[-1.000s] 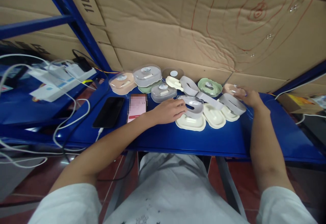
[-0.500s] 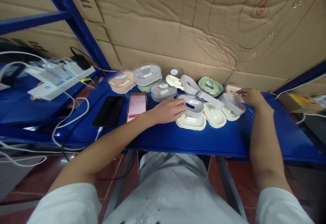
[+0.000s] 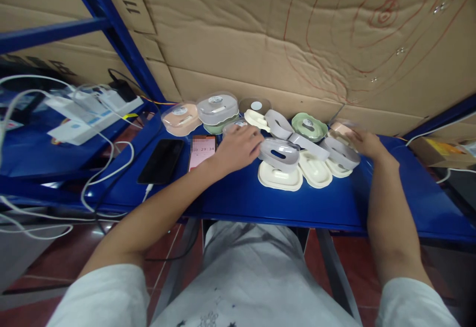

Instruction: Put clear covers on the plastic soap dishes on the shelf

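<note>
My left hand (image 3: 241, 149) is over a grey soap box with a clear lid (image 3: 231, 127) and covers most of it. Its fingers are bent and slightly apart, and I see nothing gripped in them. Just right of it, a grey oval soap-box part with a slot (image 3: 279, 155) leans on a cream tray (image 3: 279, 178). At the far right of the group, my right hand (image 3: 363, 143) has its fingers closed at the edge of a peach soap box with a clear lid (image 3: 344, 127). The fingertips are blurred. A grey ring (image 3: 344, 153) lies just in front of that box.
More lidded soap boxes stand at the back: peach (image 3: 182, 120), grey (image 3: 217, 110) and green (image 3: 309, 127). Two phones, one black (image 3: 161, 161) and one lit (image 3: 203, 151), lie left. A power strip (image 3: 92, 121) with white cables is further left. Cardboard (image 3: 238, 44) walls the back.
My left hand has moved up and left, off the grey slotted part and onto the lidded grey box. My right hand stays at the peach box, whose clear lid now looks shifted and blurred.
</note>
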A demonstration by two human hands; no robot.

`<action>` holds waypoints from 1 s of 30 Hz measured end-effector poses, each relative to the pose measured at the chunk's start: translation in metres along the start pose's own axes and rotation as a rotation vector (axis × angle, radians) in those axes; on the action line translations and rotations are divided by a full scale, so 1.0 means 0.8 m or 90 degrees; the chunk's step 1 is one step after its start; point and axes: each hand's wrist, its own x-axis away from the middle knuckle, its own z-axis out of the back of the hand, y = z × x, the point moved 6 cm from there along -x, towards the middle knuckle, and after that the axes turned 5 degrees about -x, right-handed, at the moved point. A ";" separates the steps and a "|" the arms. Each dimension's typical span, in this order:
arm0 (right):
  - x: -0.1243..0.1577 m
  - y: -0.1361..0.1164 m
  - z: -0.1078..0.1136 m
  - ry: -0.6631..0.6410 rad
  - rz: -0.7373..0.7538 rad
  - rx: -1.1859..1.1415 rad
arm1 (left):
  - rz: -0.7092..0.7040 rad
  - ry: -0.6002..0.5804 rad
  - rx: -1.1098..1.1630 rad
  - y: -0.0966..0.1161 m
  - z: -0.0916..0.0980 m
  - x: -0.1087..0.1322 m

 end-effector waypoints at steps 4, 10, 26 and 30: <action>0.011 -0.032 0.019 0.028 0.049 -0.057 | 0.203 -0.006 -0.057 -0.046 -0.003 0.009; 0.031 -0.145 0.044 0.069 0.209 -0.113 | 0.294 -0.062 0.060 -0.072 -0.027 0.015; 0.063 -0.402 -0.086 -0.194 0.596 -0.137 | 0.118 0.050 0.099 -0.065 -0.010 -0.006; 0.052 -0.394 -0.099 -0.232 0.534 -0.127 | 0.264 0.096 -0.020 -0.100 0.009 0.000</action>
